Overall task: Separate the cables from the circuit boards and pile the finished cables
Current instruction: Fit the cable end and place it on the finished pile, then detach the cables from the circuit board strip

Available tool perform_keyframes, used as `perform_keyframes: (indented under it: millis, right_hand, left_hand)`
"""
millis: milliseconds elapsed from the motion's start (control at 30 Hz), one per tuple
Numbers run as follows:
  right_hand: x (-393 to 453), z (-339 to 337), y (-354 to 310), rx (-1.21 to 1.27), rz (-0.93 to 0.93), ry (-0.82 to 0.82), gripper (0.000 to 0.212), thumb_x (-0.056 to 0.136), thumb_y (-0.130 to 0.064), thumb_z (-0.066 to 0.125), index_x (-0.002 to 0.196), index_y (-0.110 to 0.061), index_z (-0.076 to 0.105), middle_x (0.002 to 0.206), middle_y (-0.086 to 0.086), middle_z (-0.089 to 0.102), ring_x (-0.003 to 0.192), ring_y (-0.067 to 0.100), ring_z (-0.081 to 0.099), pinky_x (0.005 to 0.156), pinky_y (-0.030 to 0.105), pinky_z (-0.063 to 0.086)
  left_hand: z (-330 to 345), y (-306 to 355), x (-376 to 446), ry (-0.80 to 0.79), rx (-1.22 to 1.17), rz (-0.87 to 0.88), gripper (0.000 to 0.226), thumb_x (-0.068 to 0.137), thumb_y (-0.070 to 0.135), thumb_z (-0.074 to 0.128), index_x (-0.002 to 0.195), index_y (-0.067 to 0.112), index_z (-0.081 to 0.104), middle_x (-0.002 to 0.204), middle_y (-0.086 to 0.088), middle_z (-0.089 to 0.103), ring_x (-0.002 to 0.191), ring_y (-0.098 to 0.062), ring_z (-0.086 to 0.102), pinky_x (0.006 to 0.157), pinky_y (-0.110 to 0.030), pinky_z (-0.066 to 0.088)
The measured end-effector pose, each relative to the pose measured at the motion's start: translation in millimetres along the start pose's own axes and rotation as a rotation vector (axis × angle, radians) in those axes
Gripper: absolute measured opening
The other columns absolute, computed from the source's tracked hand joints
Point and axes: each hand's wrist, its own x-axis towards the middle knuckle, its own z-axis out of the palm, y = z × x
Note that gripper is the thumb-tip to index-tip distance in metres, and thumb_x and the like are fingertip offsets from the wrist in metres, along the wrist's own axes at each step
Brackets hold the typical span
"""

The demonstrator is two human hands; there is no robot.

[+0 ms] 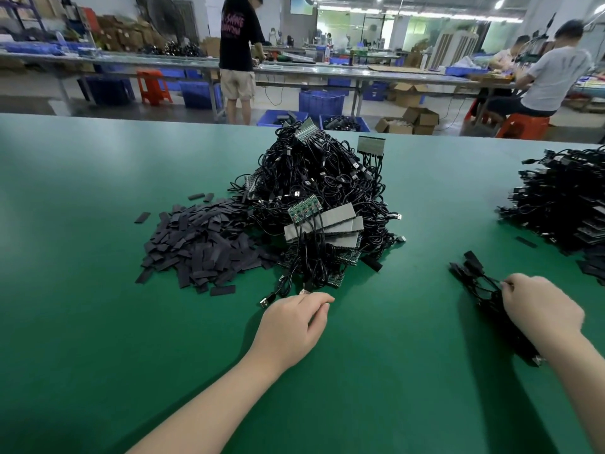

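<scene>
On the green surface [82,322], at twelve o'clock, lies the tangled heap of cables and circuit boards [317,204]. Left hand [291,326] rests released beside a USB plug [265,302]. Right hand [540,309], at three o'clock, grasps a bundle of separated cables [481,286].

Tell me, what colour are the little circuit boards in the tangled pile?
Green, seen in the head view: the circuit boards sit among black cables.
</scene>
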Motion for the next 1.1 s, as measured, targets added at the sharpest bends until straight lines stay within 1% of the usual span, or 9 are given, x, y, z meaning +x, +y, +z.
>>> perform_keyframes:
  millis: [67,133,233,400,500,633,833,1000,1100]
  right_hand:
    - [-3.0,0.6,-2.2,-0.056,-0.007,0.009,0.033,0.104,-0.033,0.042,0.112,-0.014,0.068,0.099,0.015,0.061,0.088,0.035,0.060,0.068,0.034,0.043]
    - [-6.1,-6.7,-14.0,-0.094,-0.069,0.122,0.031,0.100,-0.033,0.052,0.114,-0.011,0.069,0.097,0.018,0.061,0.091,0.039,0.060,0.066,0.035,0.039]
    - [-14.5,-25.2,-53.7,0.043,-0.214,0.248,0.031,0.094,-0.027,0.064,0.118,-0.008,0.069,0.101,0.024,0.063,0.093,0.044,0.060,0.069,0.042,0.044]
    - [-41.0,-50.6,-159.5,0.308,-0.555,0.317,0.031,0.095,-0.033,0.061,0.122,-0.018,0.069,0.107,0.013,0.067,0.099,0.037,0.063,0.079,0.043,0.050]
    - [-51.7,-54.5,-220.4,0.393,-0.658,0.277,0.033,0.096,-0.038,0.057,0.124,-0.024,0.068,0.114,0.006,0.067,0.107,0.032,0.061,0.087,0.041,0.048]
    - [-45.0,-42.4,-270.5,0.239,-0.652,0.191,0.041,0.099,-0.048,0.049,0.125,-0.021,0.066,0.125,0.005,0.060,0.118,0.030,0.050,0.094,0.041,0.039]
    - [-26.1,-26.0,-290.9,0.121,-0.527,0.084,0.049,0.098,-0.056,0.047,0.122,-0.018,0.064,0.129,0.011,0.052,0.123,0.034,0.042,0.100,0.046,0.034]
    - [-21.6,-29.1,-295.1,0.281,-0.511,0.020,0.039,0.093,-0.050,0.060,0.127,-0.030,0.063,0.130,0.005,0.054,0.125,0.032,0.041,0.099,0.045,0.032]
    - [-22.0,-35.5,-292.0,0.585,-0.411,-0.018,0.024,0.090,-0.048,0.066,0.109,-0.033,0.069,0.118,-0.003,0.063,0.121,0.028,0.048,0.096,0.043,0.031]
  left_hand:
    - [-0.3,0.2,-0.2,0.003,0.004,0.004,0.022,0.095,0.022,0.052,0.106,0.018,0.071,0.082,0.011,0.072,0.072,-0.008,0.066,0.067,-0.029,0.053]
    - [-1.4,0.7,-0.1,0.008,0.006,0.006,0.022,0.095,0.022,0.053,0.105,0.018,0.072,0.081,0.011,0.071,0.070,-0.007,0.065,0.065,-0.028,0.053]
    - [-1.5,1.0,1.3,0.036,0.016,-0.003,0.020,0.094,0.020,0.054,0.104,0.019,0.072,0.078,0.012,0.071,0.068,-0.006,0.064,0.064,-0.026,0.052]
    - [-2.2,2.9,0.9,0.092,0.006,-0.046,0.019,0.092,0.021,0.056,0.102,0.020,0.072,0.081,0.012,0.071,0.072,-0.006,0.065,0.065,-0.026,0.052]
    - [-3.8,1.3,0.4,0.098,0.001,-0.048,0.019,0.091,0.021,0.057,0.103,0.019,0.072,0.086,0.011,0.072,0.077,-0.008,0.066,0.068,-0.028,0.053]
    - [-4.7,0.7,-0.2,0.111,-0.009,-0.049,0.018,0.089,0.022,0.059,0.101,0.016,0.072,0.082,0.009,0.070,0.075,-0.012,0.065,0.066,-0.028,0.052]
    - [-2.5,0.1,1.3,0.118,0.005,-0.030,0.020,0.090,0.024,0.053,0.093,0.015,0.071,0.077,0.005,0.068,0.070,-0.017,0.063,0.063,-0.027,0.050]
    - [-2.0,-3.2,0.5,0.141,-0.117,-0.044,0.029,0.096,0.027,0.044,0.087,0.015,0.068,0.080,0.009,0.067,0.076,-0.012,0.062,0.068,-0.031,0.050]
    - [-8.3,-8.0,3.9,0.266,-0.261,-0.107,0.028,0.097,0.024,0.041,0.075,0.018,0.057,0.061,0.017,0.048,0.056,-0.003,0.047,0.056,-0.028,0.044]
